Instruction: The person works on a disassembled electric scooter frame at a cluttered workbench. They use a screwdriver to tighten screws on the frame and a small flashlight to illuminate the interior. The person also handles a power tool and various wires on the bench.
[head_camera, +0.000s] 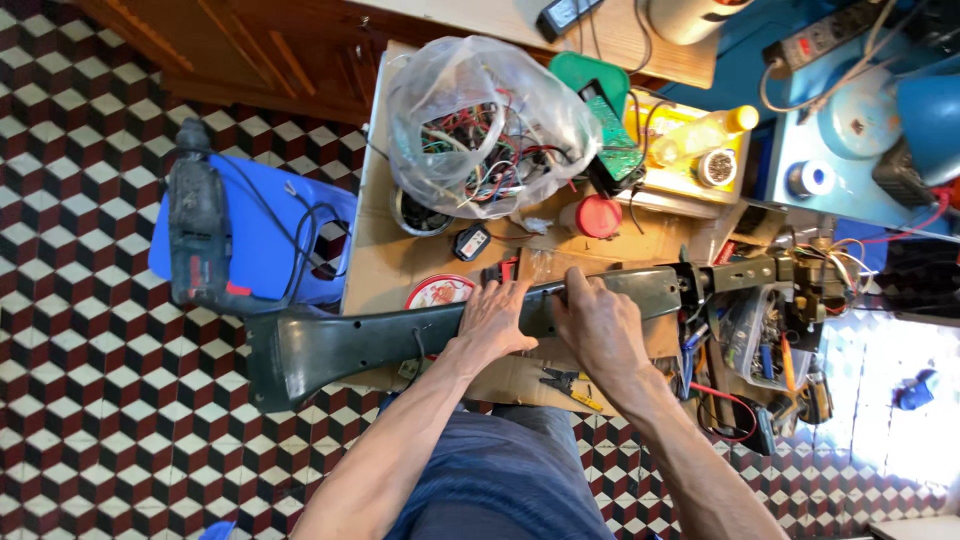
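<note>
Mid-frame, left hand (493, 318) and right hand (598, 325) are pressing, fingers spread flat, on a long dark-green casing (400, 340) lying across the cardboard-topped bench (400, 262).

**Long housing across the bench**

Long housing (400, 340) lies across cardboard-topped bench (400, 262), its butt end overhanging the floor at left. Left hand (492, 318) & right hand (600, 322) rest side by side on its middle. Bag of wires (480, 125) behind them; drill (200, 235) on stool (262, 230) far left; pliers (568, 385) in front, near the lap
</note>
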